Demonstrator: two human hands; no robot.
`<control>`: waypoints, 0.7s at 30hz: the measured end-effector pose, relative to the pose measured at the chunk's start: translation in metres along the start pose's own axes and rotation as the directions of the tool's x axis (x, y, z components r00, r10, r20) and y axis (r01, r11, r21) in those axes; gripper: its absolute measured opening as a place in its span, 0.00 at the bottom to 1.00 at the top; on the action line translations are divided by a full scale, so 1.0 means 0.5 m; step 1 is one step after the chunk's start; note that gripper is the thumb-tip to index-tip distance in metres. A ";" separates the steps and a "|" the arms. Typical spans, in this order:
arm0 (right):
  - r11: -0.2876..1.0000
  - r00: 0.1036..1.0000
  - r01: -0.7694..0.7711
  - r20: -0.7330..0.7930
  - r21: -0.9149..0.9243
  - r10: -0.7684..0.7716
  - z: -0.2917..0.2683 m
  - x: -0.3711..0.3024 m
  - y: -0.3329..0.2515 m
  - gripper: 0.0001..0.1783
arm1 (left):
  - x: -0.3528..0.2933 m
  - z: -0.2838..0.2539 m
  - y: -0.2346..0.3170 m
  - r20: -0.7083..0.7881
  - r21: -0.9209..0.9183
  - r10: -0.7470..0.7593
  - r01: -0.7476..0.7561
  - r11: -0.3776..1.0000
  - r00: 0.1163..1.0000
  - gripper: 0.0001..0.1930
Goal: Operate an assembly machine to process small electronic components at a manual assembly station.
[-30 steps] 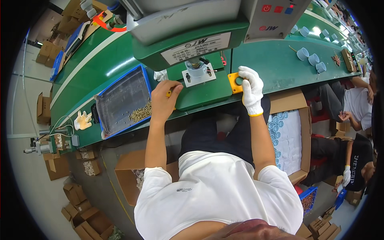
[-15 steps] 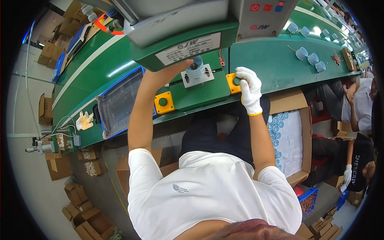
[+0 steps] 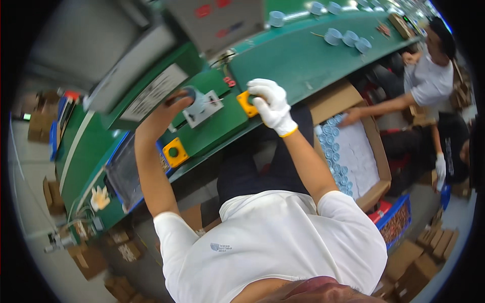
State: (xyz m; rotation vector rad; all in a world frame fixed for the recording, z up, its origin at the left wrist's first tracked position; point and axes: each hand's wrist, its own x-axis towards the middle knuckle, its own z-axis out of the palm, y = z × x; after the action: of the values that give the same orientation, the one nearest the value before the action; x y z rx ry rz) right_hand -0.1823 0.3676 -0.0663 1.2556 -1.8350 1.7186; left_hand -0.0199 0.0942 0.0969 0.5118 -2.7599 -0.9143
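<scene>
A light blue plastic cup (image 3: 199, 104) with a dark inside sits on a white metal plate (image 3: 214, 108) beneath the green head of a press (image 3: 156, 93). My bare left hand (image 3: 174, 107) is at the cup's left side, its fingers closed on the rim; the picture is blurred there. A thin light wire sticks out from the cup's right side. My right hand (image 3: 273, 105), in a white knit glove, lies curled over a yellow button box (image 3: 247, 104), its fingers over the button. A second yellow box (image 3: 175, 152) with a green button stands nearer my left forearm.
Several blue cups (image 3: 349, 38) stand on the green bench (image 3: 298, 65) at the far right. A carton (image 3: 376, 144) of small blue parts is on my right, with a co-worker's hand (image 3: 349, 117) in it. A dark tray (image 3: 126, 166) and a glove (image 3: 100, 198) lie left.
The whole view has turned and shifted. My left fingers have closed on the cup; my right hand stays at the button box. A co-worker has leaned in and reached into the carton.
</scene>
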 end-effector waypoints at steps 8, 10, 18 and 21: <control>0.967 0.967 0.254 0.002 -0.033 -0.254 -0.014 0.000 0.023 0.08 | -0.287 0.177 -0.189 -0.493 0.098 0.008 0.046 0.994 0.870 0.10; 0.958 0.960 0.279 0.020 -0.069 -0.279 -0.018 -0.001 0.016 0.07 | -0.298 0.181 -0.192 -0.548 0.206 0.084 0.036 0.978 0.832 0.08; 0.998 0.999 -0.046 0.019 0.036 0.045 -0.019 -0.013 0.020 0.13 | -0.280 0.125 -0.271 -0.436 0.084 0.083 -0.051 0.995 0.896 0.11; 0.978 0.988 -0.154 0.030 0.139 0.152 -0.024 -0.010 0.018 0.13 | -0.287 0.076 -0.338 -0.495 0.252 -0.022 0.168 0.953 0.868 0.18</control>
State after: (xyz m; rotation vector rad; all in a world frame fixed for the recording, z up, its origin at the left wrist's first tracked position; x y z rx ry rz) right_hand -0.1902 0.3794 -0.0729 1.2149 -1.8940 1.9554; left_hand 0.1461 0.0427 -0.0458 0.8099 -2.4128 -0.3237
